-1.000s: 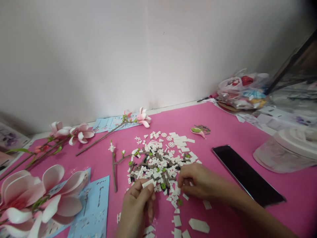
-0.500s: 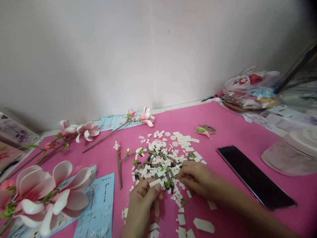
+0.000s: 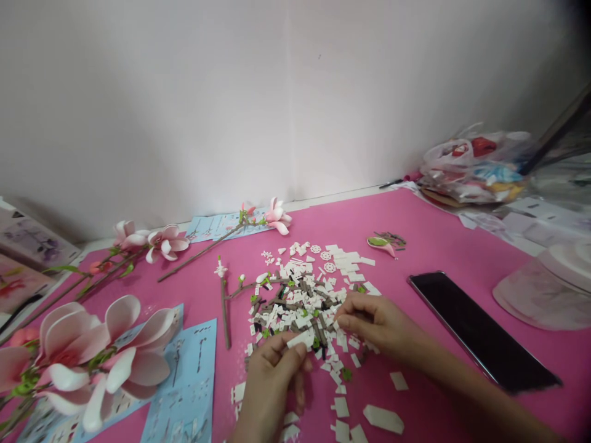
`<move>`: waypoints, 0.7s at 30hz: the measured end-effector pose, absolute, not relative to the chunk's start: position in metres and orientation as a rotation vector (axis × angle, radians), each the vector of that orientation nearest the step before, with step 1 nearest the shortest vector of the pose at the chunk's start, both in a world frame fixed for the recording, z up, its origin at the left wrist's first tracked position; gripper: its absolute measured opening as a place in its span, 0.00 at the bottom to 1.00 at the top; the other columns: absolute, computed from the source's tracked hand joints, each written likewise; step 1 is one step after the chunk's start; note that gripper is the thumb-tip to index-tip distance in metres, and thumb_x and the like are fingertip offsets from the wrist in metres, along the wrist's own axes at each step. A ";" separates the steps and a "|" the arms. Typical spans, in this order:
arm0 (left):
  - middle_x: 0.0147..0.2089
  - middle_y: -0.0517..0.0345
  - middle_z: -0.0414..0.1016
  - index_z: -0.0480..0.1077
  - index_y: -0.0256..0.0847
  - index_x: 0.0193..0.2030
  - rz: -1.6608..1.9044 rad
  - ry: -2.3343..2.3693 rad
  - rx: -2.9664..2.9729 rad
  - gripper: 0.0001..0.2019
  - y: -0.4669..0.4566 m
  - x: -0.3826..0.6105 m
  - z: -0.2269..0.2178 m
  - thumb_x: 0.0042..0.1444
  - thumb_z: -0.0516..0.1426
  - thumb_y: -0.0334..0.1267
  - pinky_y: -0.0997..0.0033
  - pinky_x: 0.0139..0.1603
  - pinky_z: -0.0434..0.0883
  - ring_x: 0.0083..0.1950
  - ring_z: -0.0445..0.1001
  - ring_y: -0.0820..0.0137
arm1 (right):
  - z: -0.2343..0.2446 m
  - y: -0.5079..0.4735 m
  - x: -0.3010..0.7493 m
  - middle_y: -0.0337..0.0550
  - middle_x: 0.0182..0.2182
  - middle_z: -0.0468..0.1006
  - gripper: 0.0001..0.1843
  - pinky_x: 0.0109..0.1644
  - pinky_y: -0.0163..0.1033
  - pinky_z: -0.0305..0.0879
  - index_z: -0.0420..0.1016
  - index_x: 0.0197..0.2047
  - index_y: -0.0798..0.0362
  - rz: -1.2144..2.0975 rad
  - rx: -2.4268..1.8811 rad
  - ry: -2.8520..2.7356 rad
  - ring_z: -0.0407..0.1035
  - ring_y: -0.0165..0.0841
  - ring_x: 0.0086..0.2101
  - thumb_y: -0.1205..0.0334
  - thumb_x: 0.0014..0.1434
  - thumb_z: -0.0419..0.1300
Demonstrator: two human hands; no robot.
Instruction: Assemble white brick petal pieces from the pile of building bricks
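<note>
Closed in a firm pinch with left hand (image 3: 277,378), thumb on top and fingers curled beneath, on a flat white piece (image 3: 300,339). Held up at the near edge of a heap of small parts (image 3: 295,311) in white, brown, black and green. Bent inward at the fingers with right hand (image 3: 376,320), thumb near forefinger, right beside the same heap (too small there to tell whether gripping any part). Scattered nearer, below and between both hands: loose white tiles (image 3: 341,407), a green part (image 3: 346,374), a larger white plate (image 3: 383,419). Just left of the heap, a brown stem (image 3: 225,320), with a side branch bearing white buds. At the heap's far side, white wheel-shaped parts (image 3: 329,267); farther right, a pale petal-shaped piece (image 3: 388,248) with green on it. Out to the right, a dark phone (image 3: 482,332), then a lidded tub (image 3: 538,295), with plastic bags (image 3: 471,169) behind. Out to the left, a big pink-and-white flower (image 3: 152,369) over blue printed sheets (image 3: 196,369); farther back, smaller flowers (image 3: 168,243) and a flowering stem (image 3: 198,251). Beneath, a pink tabletop (image 3: 337,224); beyond, a pale wall (image 3: 184,123).
</note>
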State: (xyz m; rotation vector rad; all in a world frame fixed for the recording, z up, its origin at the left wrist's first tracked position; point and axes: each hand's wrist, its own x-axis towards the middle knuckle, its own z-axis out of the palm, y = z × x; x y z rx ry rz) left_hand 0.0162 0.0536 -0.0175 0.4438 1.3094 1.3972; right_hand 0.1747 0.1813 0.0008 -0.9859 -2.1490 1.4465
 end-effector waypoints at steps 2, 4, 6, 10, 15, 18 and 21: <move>0.09 0.73 0.59 0.69 0.37 0.27 1.413 1.316 0.434 0.14 0.054 0.016 -0.017 0.50 0.63 0.46 0.85 0.11 0.48 0.09 0.54 0.84 | 0.000 0.183 0.176 0.37 0.23 0.68 0.13 0.27 0.33 0.58 0.73 0.27 0.54 1.390 -1.012 -2.168 0.61 0.29 0.24 0.54 0.57 0.58; 0.12 0.71 0.63 0.69 0.37 0.28 1.434 1.310 0.430 0.14 0.054 0.016 -0.017 0.50 0.63 0.46 0.85 0.11 0.48 0.09 0.54 0.85 | -0.002 0.183 0.176 0.37 0.23 0.68 0.13 0.26 0.33 0.58 0.73 0.27 0.55 1.341 -1.040 -2.205 0.62 0.28 0.24 0.55 0.57 0.58; 0.15 0.69 0.68 0.69 0.36 0.27 1.447 1.303 0.430 0.14 0.054 0.017 -0.017 0.49 0.64 0.45 0.85 0.11 0.49 0.09 0.54 0.86 | -0.004 0.183 0.176 0.36 0.21 0.67 0.12 0.25 0.33 0.59 0.74 0.27 0.54 1.266 -1.079 -2.273 0.62 0.28 0.22 0.58 0.58 0.56; 0.10 0.72 0.61 0.67 0.37 0.24 1.421 1.299 0.425 0.16 0.055 0.017 -0.021 0.47 0.65 0.47 0.86 0.11 0.48 0.08 0.54 0.85 | -0.007 0.183 0.176 0.36 0.21 0.68 0.12 0.26 0.33 0.58 0.74 0.25 0.54 1.086 -1.129 -2.403 0.64 0.28 0.22 0.63 0.57 0.55; 0.09 0.72 0.60 0.67 0.38 0.24 1.433 1.285 0.419 0.17 0.055 0.017 -0.025 0.47 0.65 0.49 0.86 0.10 0.48 0.08 0.53 0.84 | -0.003 0.188 0.181 0.39 0.24 0.73 0.09 0.28 0.33 0.57 0.77 0.29 0.53 0.929 -1.167 -2.451 0.66 0.30 0.26 0.67 0.56 0.55; 0.09 0.73 0.59 0.67 0.38 0.26 1.430 1.313 0.428 0.16 0.055 0.018 -0.022 0.48 0.65 0.47 0.86 0.11 0.48 0.08 0.53 0.84 | 0.000 0.190 0.186 0.37 0.22 0.74 0.09 0.26 0.32 0.56 0.77 0.28 0.53 0.931 -1.175 -2.503 0.66 0.29 0.24 0.69 0.54 0.55; 0.14 0.69 0.66 0.68 0.37 0.27 1.439 1.322 0.427 0.15 0.054 0.018 -0.019 0.47 0.64 0.47 0.85 0.11 0.49 0.09 0.54 0.85 | 0.002 0.190 0.189 0.37 0.22 0.75 0.09 0.26 0.31 0.55 0.78 0.28 0.52 0.960 -1.144 -2.579 0.66 0.29 0.23 0.70 0.51 0.56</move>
